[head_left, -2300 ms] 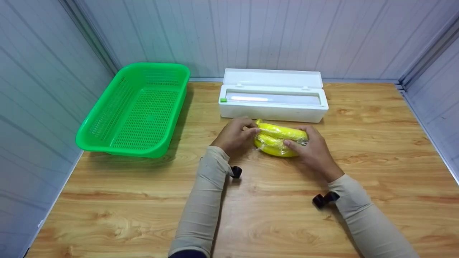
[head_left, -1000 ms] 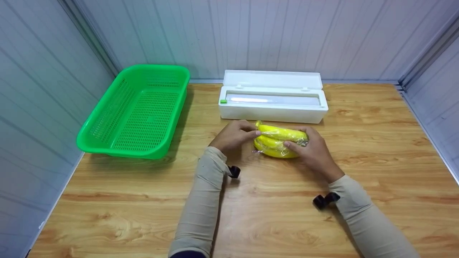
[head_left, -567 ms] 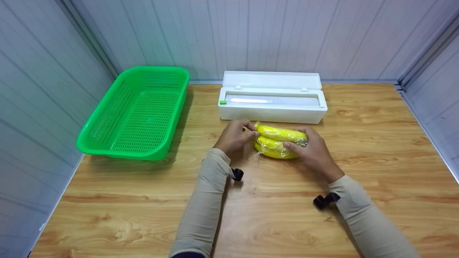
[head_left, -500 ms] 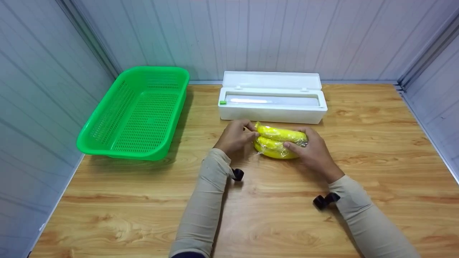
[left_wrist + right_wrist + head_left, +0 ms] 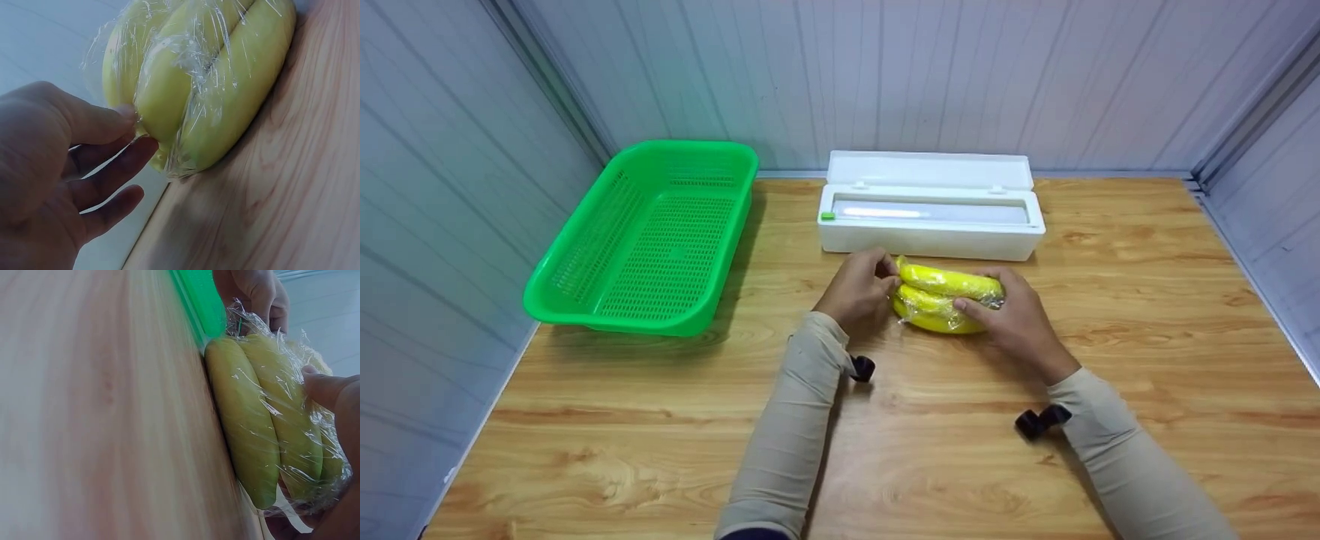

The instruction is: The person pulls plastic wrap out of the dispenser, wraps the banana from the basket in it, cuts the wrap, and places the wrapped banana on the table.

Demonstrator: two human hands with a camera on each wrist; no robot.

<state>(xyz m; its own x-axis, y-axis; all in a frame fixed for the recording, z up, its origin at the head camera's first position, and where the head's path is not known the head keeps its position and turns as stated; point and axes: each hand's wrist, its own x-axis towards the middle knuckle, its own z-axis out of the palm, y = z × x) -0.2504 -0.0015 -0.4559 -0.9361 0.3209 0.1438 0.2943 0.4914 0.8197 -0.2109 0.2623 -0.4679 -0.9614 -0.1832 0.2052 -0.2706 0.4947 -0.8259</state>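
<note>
A bunch of yellow bananas (image 5: pixel 949 281), covered in clear cling film (image 5: pixel 194 53), lies on the wooden table in front of a white box. My right hand (image 5: pixel 1024 322) grips the bunch at its right end, thumb on top; its other fingers are mostly hidden behind and below the fruit. At the stem end, my left hand (image 5: pixel 856 289) pinches the film edge between thumb and fingers. In the left wrist view the left thumb (image 5: pixel 121 115) touches the wrap beside the stem, and its lower fingers stand apart from it. Loose film bunches near the stem in the right wrist view.
Behind the bananas stands the white cling film box (image 5: pixel 931 240), lid raised, with a roll inside and a green slider (image 5: pixel 828 216) at its left. A green mesh basket (image 5: pixel 701 319) sits at the left. Panel walls (image 5: pixel 915 82) border the wooden table (image 5: pixel 945 465).
My left hand shifts slightly at the stem end, its fingers straightening and then bending again at the film. My right hand and the bananas stay nearly in place. The head view tilts up slightly.
</note>
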